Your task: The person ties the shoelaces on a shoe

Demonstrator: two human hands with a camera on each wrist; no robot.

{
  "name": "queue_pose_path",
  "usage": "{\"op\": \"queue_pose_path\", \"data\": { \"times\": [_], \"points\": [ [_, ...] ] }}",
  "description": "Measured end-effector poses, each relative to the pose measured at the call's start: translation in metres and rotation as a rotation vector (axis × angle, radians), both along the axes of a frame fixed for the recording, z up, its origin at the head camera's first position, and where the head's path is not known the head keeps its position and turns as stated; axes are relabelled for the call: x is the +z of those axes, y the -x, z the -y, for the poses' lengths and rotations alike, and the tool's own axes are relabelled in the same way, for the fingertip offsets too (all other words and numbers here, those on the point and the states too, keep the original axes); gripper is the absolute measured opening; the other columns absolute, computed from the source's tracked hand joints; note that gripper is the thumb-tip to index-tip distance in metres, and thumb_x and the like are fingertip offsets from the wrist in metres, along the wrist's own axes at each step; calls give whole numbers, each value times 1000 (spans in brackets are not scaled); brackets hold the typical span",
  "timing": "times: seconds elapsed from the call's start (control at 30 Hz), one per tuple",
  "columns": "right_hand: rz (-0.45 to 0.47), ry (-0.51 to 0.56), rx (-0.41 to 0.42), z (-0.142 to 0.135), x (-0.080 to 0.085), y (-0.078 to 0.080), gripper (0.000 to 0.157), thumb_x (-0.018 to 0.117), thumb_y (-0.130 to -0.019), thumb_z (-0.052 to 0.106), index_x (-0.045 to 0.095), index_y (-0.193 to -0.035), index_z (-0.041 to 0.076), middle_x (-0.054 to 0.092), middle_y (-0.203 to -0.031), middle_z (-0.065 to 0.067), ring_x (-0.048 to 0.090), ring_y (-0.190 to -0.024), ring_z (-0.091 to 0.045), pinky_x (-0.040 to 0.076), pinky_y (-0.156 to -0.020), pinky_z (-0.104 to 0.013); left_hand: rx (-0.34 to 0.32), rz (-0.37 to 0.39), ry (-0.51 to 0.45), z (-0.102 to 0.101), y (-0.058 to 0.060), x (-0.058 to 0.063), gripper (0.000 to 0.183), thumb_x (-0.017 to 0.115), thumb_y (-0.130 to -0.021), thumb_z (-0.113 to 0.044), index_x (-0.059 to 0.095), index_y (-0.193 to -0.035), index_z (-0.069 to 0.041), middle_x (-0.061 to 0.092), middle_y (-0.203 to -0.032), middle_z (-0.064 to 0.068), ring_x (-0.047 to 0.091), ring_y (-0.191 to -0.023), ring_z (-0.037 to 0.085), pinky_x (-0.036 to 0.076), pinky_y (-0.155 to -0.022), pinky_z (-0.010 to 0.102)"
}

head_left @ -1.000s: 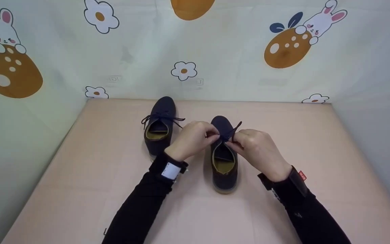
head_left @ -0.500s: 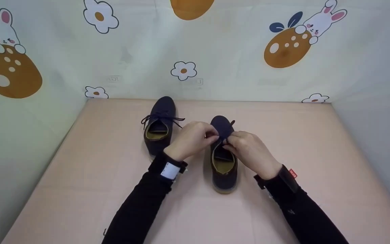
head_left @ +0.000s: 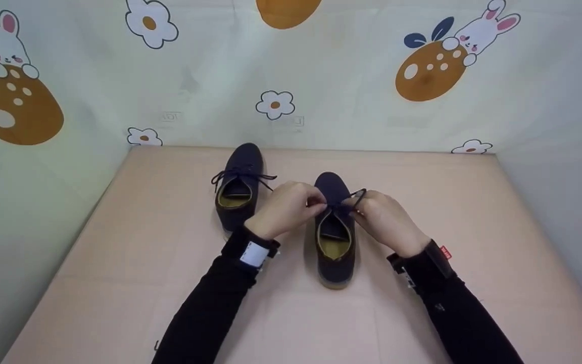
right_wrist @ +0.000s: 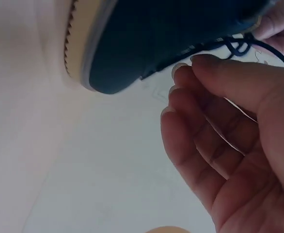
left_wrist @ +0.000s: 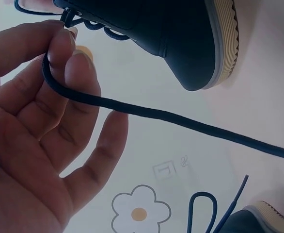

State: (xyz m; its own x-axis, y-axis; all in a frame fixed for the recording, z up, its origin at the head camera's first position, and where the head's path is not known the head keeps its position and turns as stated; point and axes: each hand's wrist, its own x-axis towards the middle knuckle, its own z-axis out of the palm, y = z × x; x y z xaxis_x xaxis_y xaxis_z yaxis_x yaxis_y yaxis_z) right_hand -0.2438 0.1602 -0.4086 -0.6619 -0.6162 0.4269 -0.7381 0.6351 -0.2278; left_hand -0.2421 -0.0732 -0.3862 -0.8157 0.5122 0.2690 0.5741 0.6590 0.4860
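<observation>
A dark navy lace-up shoe (head_left: 330, 186) stands with its toe away from me, between my two hands. At its left side my left hand (head_left: 287, 208) pinches a dark shoelace (left_wrist: 181, 121) close to the eyelets; a long length of it trails over the fingers in the left wrist view. From the right, my right hand (head_left: 386, 222) pinches lace beside the knot area, and a small lace loop (head_left: 362, 192) sticks up above its fingers. Thumb and index fingertips meet in the right wrist view, with the other fingers loosely bent. The lace between these fingertips is hidden.
The matching navy shoe (head_left: 246, 157) stands to the left, its laces tied in a bow; my left hand and wrist are close to it. Both shoes are on a pale pink tabletop (head_left: 170, 283). Behind rises a white printed cloth (head_left: 341, 76) with bunnies and flowers.
My right hand moved left to the lace over the shoe's middle, then back right, where a lace loop now shows above its fingers. My left hand has stayed in place.
</observation>
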Motion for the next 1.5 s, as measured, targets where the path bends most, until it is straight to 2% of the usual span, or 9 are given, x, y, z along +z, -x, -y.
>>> {"op": "queue_pose_path", "data": {
  "times": [0.2,0.37,0.57,0.9,1.2,1.5],
  "points": [
    [-67,-11,-9,2,-8,2,14,76,-85,4,77,-95,13,71,-91,-2,66,-87,-22,55,-74,-39,5,12,17,0,0,0,10,72,-92,-18,78,-94,-10,72,-87,-1,63,-75,11,51,-71,27],
    [-76,-22,-37,-3,-10,6,8,77,-85,6,75,-92,10,71,-88,-4,66,-82,-23,54,-70,-40,11,24,28,-1,1,0,11,72,-92,-19,78,-95,-10,72,-87,-1,63,-75,10,50,-71,26],
    [-8,-38,-114,-21,-3,13,5,74,-84,3,71,-83,7,64,-76,-1,60,-68,-19,51,-61,-38,11,23,29,0,1,0,12,71,-93,-19,78,-96,-9,72,-88,0,64,-77,12,50,-73,27],
    [59,-15,-216,-52,3,26,8,70,-82,-1,72,-82,6,66,-75,-3,61,-67,-19,50,-63,-38,6,21,30,1,1,0,12,71,-93,-18,77,-97,-9,72,-89,0,64,-77,12,51,-73,27],
    [138,-20,-329,-78,1,34,7,68,-83,0,74,-85,4,67,-74,-6,60,-68,-24,48,-65,-42,8,23,36,3,1,1,12,71,-93,-19,78,-97,-10,73,-90,0,64,-79,12,51,-74,27],
    [231,-55,-399,-92,1,35,8,66,-81,-5,73,-84,-2,67,-75,-11,61,-69,-29,48,-67,-46,12,18,47,5,0,0,12,71,-93,-20,78,-97,-10,72,-88,-1,63,-77,11,50,-73,28]
  ]
}}
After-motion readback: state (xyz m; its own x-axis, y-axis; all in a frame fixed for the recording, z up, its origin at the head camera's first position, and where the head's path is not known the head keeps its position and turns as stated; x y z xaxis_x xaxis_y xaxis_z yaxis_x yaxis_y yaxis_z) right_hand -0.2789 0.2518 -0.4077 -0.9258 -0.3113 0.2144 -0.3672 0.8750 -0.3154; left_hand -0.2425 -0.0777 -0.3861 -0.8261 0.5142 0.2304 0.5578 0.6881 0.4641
